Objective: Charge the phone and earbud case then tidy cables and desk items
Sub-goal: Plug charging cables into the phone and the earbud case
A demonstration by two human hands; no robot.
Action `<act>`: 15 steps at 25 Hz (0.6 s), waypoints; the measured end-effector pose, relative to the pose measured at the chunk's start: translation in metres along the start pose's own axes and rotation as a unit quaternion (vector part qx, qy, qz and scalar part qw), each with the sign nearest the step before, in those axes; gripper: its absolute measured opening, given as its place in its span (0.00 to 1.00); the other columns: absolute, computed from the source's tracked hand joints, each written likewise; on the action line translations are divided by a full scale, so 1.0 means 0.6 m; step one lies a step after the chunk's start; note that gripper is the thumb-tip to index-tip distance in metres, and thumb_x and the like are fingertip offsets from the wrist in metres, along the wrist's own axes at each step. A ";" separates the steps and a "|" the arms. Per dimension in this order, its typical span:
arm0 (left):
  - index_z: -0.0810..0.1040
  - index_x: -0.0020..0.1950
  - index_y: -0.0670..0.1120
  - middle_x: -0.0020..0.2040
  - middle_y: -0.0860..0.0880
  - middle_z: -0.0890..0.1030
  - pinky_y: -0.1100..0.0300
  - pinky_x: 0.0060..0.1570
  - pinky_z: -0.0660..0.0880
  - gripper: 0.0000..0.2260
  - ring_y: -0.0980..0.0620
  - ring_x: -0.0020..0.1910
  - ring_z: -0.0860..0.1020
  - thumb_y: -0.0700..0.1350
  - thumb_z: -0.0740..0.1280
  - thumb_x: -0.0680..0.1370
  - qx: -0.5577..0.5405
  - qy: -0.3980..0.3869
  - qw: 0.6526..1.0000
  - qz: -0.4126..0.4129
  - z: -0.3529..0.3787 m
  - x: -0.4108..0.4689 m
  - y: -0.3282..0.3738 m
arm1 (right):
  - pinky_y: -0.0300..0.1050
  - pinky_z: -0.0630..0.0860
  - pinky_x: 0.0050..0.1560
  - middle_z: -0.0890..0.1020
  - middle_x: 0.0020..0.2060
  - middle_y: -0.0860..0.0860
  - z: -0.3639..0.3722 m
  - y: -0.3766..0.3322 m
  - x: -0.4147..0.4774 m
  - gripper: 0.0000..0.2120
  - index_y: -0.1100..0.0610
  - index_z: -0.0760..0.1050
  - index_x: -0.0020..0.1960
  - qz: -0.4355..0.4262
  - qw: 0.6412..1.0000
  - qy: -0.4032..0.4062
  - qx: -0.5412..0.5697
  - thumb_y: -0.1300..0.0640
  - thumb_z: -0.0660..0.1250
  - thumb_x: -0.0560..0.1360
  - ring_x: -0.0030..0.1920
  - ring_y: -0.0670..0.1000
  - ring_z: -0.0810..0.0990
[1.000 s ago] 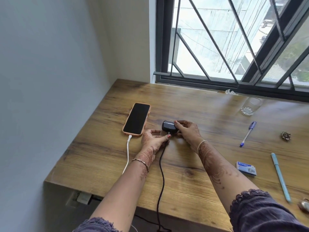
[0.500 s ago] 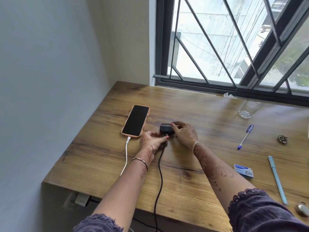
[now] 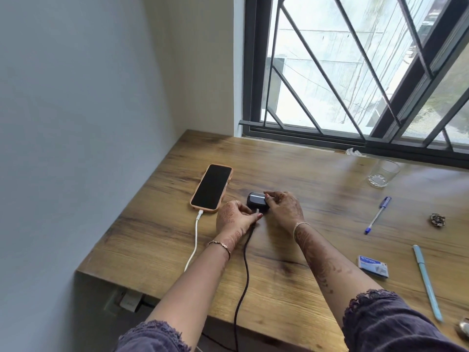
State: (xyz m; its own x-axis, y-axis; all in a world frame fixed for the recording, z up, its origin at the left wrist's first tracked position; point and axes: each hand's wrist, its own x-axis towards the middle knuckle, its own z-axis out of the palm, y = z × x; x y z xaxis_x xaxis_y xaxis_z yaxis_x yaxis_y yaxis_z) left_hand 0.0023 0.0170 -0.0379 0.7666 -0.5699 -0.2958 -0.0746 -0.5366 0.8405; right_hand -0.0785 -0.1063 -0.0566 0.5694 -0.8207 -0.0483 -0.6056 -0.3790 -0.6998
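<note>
A phone (image 3: 212,186) in an orange case lies face up at the desk's left, with a white cable (image 3: 195,237) plugged into its near end. Just right of it sits a dark earbud case (image 3: 255,200). My right hand (image 3: 284,209) holds the case from its right side. My left hand (image 3: 234,218) pinches the plug end of a black cable (image 3: 244,270) right at the case's near face. Whether the plug is seated in the port is hidden by my fingers. The black cable runs back over the desk's front edge.
On the wooden desk (image 3: 291,288) to the right: a drinking glass (image 3: 383,173), a blue pen (image 3: 378,215), a light-blue pen (image 3: 427,282), a small white-blue box (image 3: 373,266), a small dark ornament (image 3: 437,220). A wall charger (image 3: 129,299) sits under the desk's left front.
Both hands stay at the earbud case; the left fingers have shifted slightly on the black plug. The camera tilted a little, shifting the scene in view.
</note>
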 end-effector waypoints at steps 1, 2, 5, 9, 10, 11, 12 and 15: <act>0.78 0.37 0.49 0.33 0.53 0.82 0.58 0.45 0.80 0.13 0.55 0.37 0.82 0.53 0.79 0.63 -0.005 0.006 1.000 0.004 -0.002 -0.003 0.001 | 0.45 0.70 0.62 0.79 0.56 0.56 0.000 -0.001 0.000 0.15 0.50 0.79 0.61 0.004 1.000 0.006 0.005 0.47 0.62 0.78 0.60 0.56 0.76; 0.78 0.37 0.49 0.34 0.52 0.82 0.57 0.45 0.80 0.13 0.54 0.36 0.82 0.53 0.79 0.63 -0.022 0.013 1.000 0.002 -0.003 -0.005 0.003 | 0.44 0.70 0.62 0.78 0.56 0.57 -0.001 -0.002 0.000 0.15 0.51 0.79 0.61 0.010 1.000 0.018 0.015 0.47 0.62 0.78 0.60 0.56 0.76; 0.80 0.40 0.47 0.36 0.50 0.82 0.55 0.44 0.81 0.11 0.53 0.36 0.80 0.51 0.78 0.66 -0.058 0.031 0.998 0.014 -0.010 -0.012 0.002 | 0.43 0.70 0.60 0.78 0.56 0.57 -0.006 -0.011 -0.008 0.14 0.53 0.79 0.60 0.017 0.996 0.067 0.052 0.51 0.61 0.79 0.57 0.55 0.77; 0.79 0.40 0.48 0.36 0.51 0.81 0.53 0.49 0.80 0.05 0.53 0.38 0.80 0.44 0.75 0.70 -0.091 0.060 0.993 0.035 -0.037 -0.023 -0.022 | 0.49 0.73 0.60 0.78 0.52 0.53 0.011 -0.018 -0.048 0.10 0.52 0.80 0.55 -0.017 0.990 0.116 0.073 0.54 0.63 0.77 0.53 0.55 0.78; 0.80 0.41 0.48 0.37 0.51 0.82 0.52 0.50 0.80 0.05 0.53 0.39 0.80 0.43 0.75 0.69 -0.098 0.062 0.993 0.035 -0.046 -0.027 -0.030 | 0.48 0.73 0.59 0.79 0.51 0.53 0.018 -0.019 -0.061 0.09 0.52 0.80 0.54 -0.029 0.989 0.122 0.076 0.55 0.63 0.77 0.52 0.55 0.78; 0.80 0.43 0.47 0.39 0.51 0.82 0.52 0.51 0.80 0.06 0.53 0.40 0.80 0.43 0.75 0.69 -0.101 0.065 0.992 0.034 -0.056 -0.032 -0.038 | 0.45 0.71 0.58 0.79 0.51 0.52 0.023 -0.021 -0.074 0.08 0.52 0.80 0.53 -0.039 0.988 0.127 0.076 0.55 0.64 0.77 0.51 0.55 0.79; 0.81 0.45 0.45 0.40 0.50 0.83 0.52 0.52 0.80 0.07 0.53 0.41 0.81 0.42 0.75 0.69 -0.103 0.067 0.992 0.035 -0.066 -0.038 -0.044 | 0.41 0.69 0.56 0.79 0.51 0.52 0.026 -0.025 -0.086 0.08 0.52 0.80 0.53 -0.048 0.987 0.132 0.074 0.55 0.64 0.76 0.51 0.55 0.78; 0.81 0.45 0.44 0.41 0.48 0.83 0.50 0.53 0.80 0.07 0.52 0.41 0.81 0.40 0.75 0.69 -0.117 0.066 0.990 0.040 -0.107 -0.065 -0.062 | 0.37 0.63 0.54 0.78 0.53 0.53 0.039 -0.057 -0.131 0.09 0.54 0.79 0.54 -0.076 0.984 0.152 0.054 0.56 0.65 0.76 0.54 0.54 0.76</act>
State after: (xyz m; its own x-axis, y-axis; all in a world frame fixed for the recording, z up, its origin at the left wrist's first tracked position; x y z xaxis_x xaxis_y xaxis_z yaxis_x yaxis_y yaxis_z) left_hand 0.0163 0.0991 -0.0286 0.8423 -0.5100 -0.1745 -0.0010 -0.3251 0.9457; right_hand -0.0895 -0.0191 -0.0454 0.4470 -0.8540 0.2663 -0.4536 -0.4729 -0.7554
